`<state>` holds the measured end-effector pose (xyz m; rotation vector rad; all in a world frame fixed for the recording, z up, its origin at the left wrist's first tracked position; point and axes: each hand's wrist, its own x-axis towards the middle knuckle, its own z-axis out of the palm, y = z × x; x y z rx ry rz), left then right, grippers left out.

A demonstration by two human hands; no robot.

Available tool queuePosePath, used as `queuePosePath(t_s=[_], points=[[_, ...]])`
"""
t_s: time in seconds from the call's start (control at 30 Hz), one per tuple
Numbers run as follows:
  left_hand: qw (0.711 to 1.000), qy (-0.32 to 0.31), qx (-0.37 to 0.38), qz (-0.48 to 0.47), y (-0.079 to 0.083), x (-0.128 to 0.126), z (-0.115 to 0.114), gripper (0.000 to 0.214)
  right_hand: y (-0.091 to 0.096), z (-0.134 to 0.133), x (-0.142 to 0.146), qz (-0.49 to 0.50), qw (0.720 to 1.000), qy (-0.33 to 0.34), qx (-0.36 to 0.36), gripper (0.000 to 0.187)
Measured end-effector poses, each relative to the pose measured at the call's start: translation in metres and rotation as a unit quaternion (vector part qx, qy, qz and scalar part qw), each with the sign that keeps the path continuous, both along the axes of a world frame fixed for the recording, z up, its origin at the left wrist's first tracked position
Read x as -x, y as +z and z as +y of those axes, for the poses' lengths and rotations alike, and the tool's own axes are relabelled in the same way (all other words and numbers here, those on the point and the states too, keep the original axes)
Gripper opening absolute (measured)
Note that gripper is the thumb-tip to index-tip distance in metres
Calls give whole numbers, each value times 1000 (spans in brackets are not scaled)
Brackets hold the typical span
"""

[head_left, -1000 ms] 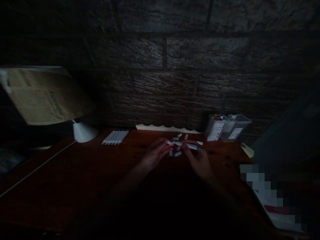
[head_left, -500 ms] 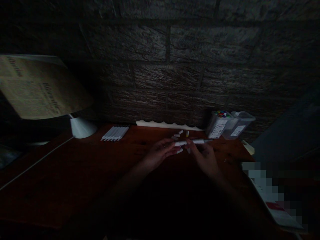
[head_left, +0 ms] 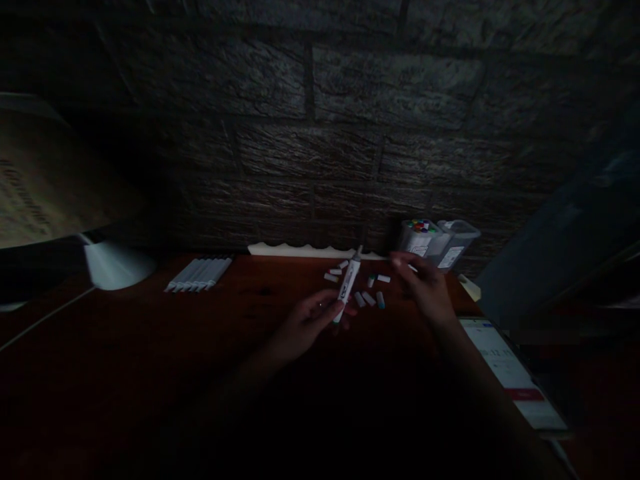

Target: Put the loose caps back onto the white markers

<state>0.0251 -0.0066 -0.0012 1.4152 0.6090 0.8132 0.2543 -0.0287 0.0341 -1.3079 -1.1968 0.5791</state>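
The scene is very dark. My left hand [head_left: 309, 321] is closed on the lower end of a white marker [head_left: 349, 285], which points up and away, its tip bare. My right hand [head_left: 425, 288] hovers to the right of the marker with fingers partly curled; whether they hold a cap is unclear. Several small loose marker caps [head_left: 369, 297] lie on the red-brown wooden table [head_left: 150, 360] between and behind the hands.
A row of white markers [head_left: 199, 274] lies at the back left near a white lamp base [head_left: 116, 265]. Two clear marker tubs [head_left: 436, 241] stand against the brick wall. A white scalloped strip [head_left: 300, 250] runs along the wall. Paper [head_left: 507, 363] lies at the right.
Both hands held the marker level before. Now the right hand has let go and moved right, and the left hand has swung the marker upright and away. The view shifted rightward.
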Motion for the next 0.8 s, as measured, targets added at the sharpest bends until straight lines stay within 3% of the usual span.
queuePosePath(t_s=[0.07, 0.13, 0.27, 0.37, 0.47, 0.57, 0.67, 0.73, 0.8], points=[[999, -5, 39, -28, -2, 0, 2, 27, -8, 8, -17, -51, 994, -98, 25, 39], [997, -24, 68, -40, -2, 0, 1, 29, -21, 15, -23, -148, 979, -118, 71, 38], [993, -59, 89, -41, 1, -2, -7, 35, -47, 27, -12, -289, 950, -51, 107, 32], [991, -92, 89, -39, 5, -2, -14, 35, -58, 33, -3, -318, 943, -11, 95, 28], [988, -120, 84, -38, 8, -1, -19, 30, -58, 36, 0, -320, 942, -6, 98, 25], [987, -135, 81, -36, 10, 1, -21, 29, -42, 31, 4, -255, 965, -26, 50, 20], [986, -143, 75, -33, 10, 3, -22, 30, -14, 14, 14, -64, 996, -18, -60, 24], [987, -145, 70, -23, 9, 4, -21, 29, 3, 0, 21, 63, 993, -4, -104, 30], [987, -146, 66, -8, 8, 4, -20, 28, 15, -12, 27, 127, 983, 12, -134, 31]])
